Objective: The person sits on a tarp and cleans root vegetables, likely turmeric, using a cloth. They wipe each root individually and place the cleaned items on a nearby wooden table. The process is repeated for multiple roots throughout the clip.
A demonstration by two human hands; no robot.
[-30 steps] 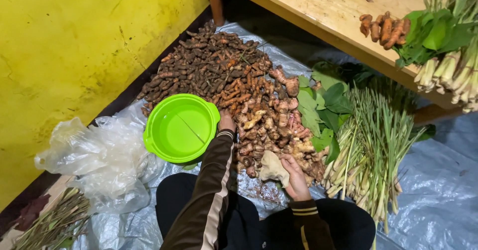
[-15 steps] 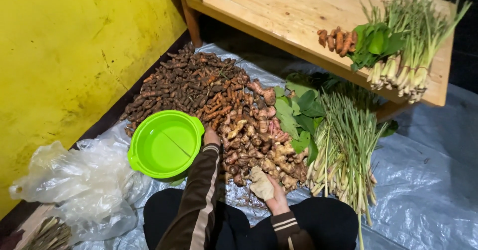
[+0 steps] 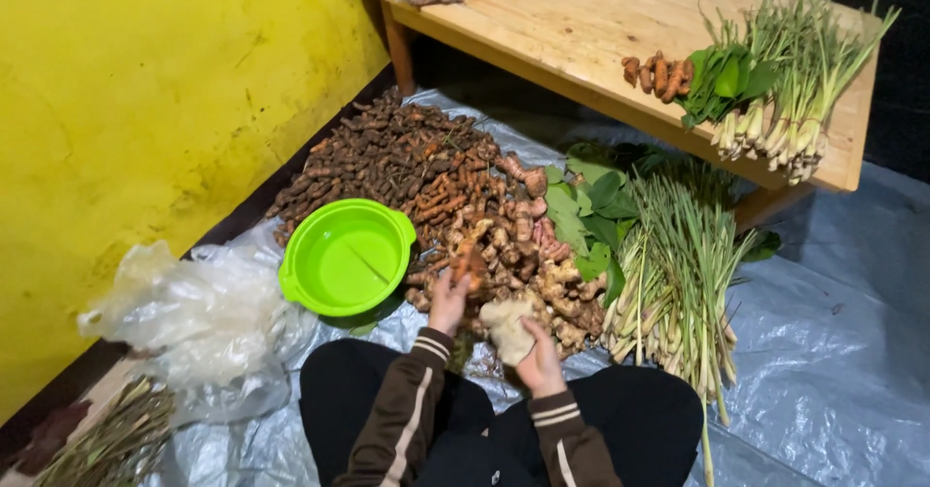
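Observation:
I sit on the floor facing a heap of brown and orange roots (image 3: 407,167) that runs into a paler ginger pile (image 3: 528,254). My left hand (image 3: 448,298) lifts an orange root piece (image 3: 467,262) just right of the green plastic bowl (image 3: 347,256). My right hand (image 3: 538,356) grips a pale ginger chunk (image 3: 508,327) close to my knees. The bowl stands empty.
Lemongrass stalks (image 3: 678,264) and green leaves (image 3: 586,211) lie to the right on a grey plastic sheet (image 3: 823,351). A wooden bench (image 3: 581,31) behind carries more lemongrass (image 3: 794,90), leaves and roots. Crumpled clear bags (image 3: 194,313) lie left, beside a yellow wall (image 3: 145,109).
My left hand has left the bowl's rim and picked up an orange root piece. My right hand has drawn the ginger chunk nearer to me. The view tilted up toward the bench.

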